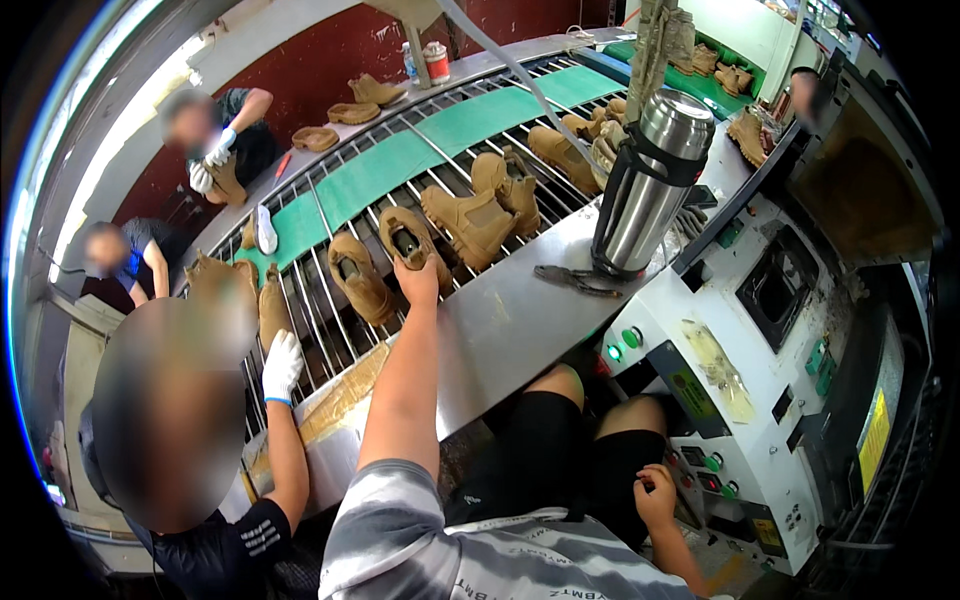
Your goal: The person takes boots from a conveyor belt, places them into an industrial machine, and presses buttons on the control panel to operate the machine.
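Note:
My left hand reaches out over the rack and grips the heel end of a tan boot, whose opening faces up. Another tan boot stands just left of it, and a larger pair of tan boots is to its right. Low at the right, my right hand rests beside my thigh with its fingers curled. Whether anything is inside those fingers is hidden.
A metal-bar conveyor with a green belt curves past, edged by a steel ledge. A steel thermos and dark pliers stand and lie there. A white machine is at right. Co-workers, one with a gloved hand, are at left.

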A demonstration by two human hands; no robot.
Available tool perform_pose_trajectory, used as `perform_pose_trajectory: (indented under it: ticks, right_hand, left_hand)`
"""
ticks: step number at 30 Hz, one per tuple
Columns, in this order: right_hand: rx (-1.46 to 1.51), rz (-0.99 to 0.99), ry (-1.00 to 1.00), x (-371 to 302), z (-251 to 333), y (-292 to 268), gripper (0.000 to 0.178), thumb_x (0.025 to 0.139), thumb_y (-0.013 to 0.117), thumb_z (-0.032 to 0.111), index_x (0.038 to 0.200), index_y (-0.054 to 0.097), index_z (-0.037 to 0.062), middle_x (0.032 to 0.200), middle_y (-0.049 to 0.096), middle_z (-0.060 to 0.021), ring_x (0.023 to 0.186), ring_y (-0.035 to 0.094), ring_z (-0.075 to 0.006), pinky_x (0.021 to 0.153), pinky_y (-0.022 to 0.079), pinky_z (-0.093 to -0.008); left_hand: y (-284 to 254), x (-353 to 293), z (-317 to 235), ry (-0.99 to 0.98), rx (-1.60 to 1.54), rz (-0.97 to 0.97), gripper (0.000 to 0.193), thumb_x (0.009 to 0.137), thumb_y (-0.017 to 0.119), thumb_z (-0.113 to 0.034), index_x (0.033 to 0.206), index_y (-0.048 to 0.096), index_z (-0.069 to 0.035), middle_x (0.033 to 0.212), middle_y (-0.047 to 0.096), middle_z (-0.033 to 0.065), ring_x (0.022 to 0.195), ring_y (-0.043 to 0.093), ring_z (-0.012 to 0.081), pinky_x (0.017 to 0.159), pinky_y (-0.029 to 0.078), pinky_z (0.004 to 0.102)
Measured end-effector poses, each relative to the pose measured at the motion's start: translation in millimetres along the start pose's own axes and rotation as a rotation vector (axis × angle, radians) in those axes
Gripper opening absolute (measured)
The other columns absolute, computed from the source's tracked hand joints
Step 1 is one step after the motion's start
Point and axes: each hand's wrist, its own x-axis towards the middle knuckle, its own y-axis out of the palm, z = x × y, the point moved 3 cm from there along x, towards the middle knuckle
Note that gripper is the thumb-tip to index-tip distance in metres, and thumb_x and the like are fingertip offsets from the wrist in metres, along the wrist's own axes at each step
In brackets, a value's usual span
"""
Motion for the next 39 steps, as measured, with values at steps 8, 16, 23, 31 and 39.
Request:
perform_pose_trajectory:
  ticks: [8, 16, 23, 31, 39]
  right_hand:
    - [0.009, -0.091, 0.007, -8, -11, -2, 0.008, 0.073, 0.065, 0.002, 0.079, 0.063, 0.0057, 0.085, 0.060, -0.0106, 0.075, 0.064, -0.0277, 0.065, 0.051, -0.0334]
    - [-0.141, 0.007, 0.001, -6, -15, -8, 0.009, 0.077, 0.064, 0.017, 0.083, 0.062, 0.0109, 0.091, 0.059, -0.0080, 0.084, 0.061, -0.0325, 0.070, 0.050, -0.0416]
    - [-0.134, -0.077, -0.011, -31, -25, -7, 0.012, 0.078, 0.063, 0.017, 0.089, 0.061, 0.0113, 0.098, 0.058, -0.0079, 0.089, 0.060, -0.0322, 0.073, 0.049, -0.0420]
    - [-0.157, -0.066, 0.000, -41, -15, -11, 0.014, 0.077, 0.064, 0.018, 0.089, 0.060, 0.0114, 0.096, 0.058, -0.0079, 0.087, 0.060, -0.0322, 0.072, 0.049, -0.0426]
    - [-0.210, -0.067, -0.103, -24, -3, 1, 0.010, 0.076, 0.063, 0.015, 0.084, 0.061, 0.0106, 0.091, 0.058, -0.0074, 0.085, 0.061, -0.0297, 0.071, 0.050, -0.0407]
  left_hand:
    - [-123, -104, -200, 0.038, -1.276, 0.560, 0.018, 0.081, 0.059, 0.000, 0.099, 0.059, -0.002, 0.098, 0.062, 0.0124, 0.094, 0.059, 0.0227, 0.083, 0.049, 0.0326]
    - [-251, -210, -444, 0.593, -1.625, 1.524, 0.018, 0.082, 0.060, -0.002, 0.100, 0.060, -0.002, 0.098, 0.062, 0.0109, 0.093, 0.058, 0.0211, 0.082, 0.049, 0.0318]
    - [-253, -241, -480, 0.630, -1.530, 1.593, 0.018, 0.082, 0.061, -0.002, 0.100, 0.061, -0.002, 0.097, 0.062, 0.0097, 0.092, 0.058, 0.0197, 0.082, 0.048, 0.0310]
    - [-276, -252, -480, 0.656, -1.502, 1.583, 0.019, 0.082, 0.062, -0.003, 0.101, 0.061, -0.003, 0.097, 0.062, 0.0082, 0.090, 0.058, 0.0181, 0.081, 0.048, 0.0302]
    - [-324, -248, -455, 0.665, -1.522, 1.487, 0.019, 0.083, 0.063, -0.005, 0.101, 0.062, -0.003, 0.096, 0.062, 0.0068, 0.089, 0.058, 0.0166, 0.081, 0.048, 0.0294]
